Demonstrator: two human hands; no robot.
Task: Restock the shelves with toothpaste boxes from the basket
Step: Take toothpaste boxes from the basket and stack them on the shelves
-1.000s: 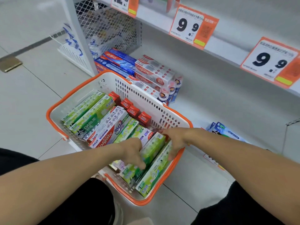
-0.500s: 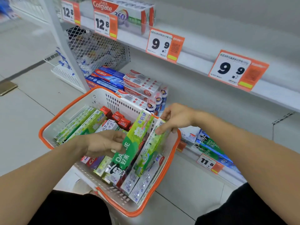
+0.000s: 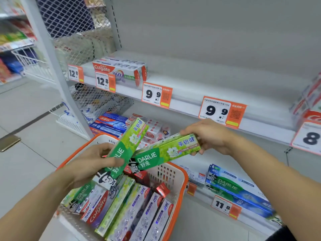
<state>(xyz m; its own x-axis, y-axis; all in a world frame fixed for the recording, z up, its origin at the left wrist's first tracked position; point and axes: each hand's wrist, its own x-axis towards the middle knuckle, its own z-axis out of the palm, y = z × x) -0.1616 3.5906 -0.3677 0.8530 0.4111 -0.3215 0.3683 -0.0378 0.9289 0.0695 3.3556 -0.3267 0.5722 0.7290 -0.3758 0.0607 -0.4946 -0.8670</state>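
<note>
Each hand grips a green Darlie box above the basket [image 3: 180,185]: the right hand [image 3: 211,136] holds its box [image 3: 166,151] lying left-right, nearer the bare shelf [image 3: 199,87] beyond, while the left hand [image 3: 92,160] clasps a box [image 3: 129,142] angled up toward it.

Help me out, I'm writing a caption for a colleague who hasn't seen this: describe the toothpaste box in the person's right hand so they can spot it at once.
Start at the orange-rimmed basket. Just above its far edge two green Darlie boxes cross; the right hand grips the box in question by its right end. It lies nearly level with the logo upright, while the left hand's box tilts steeply.
</note>
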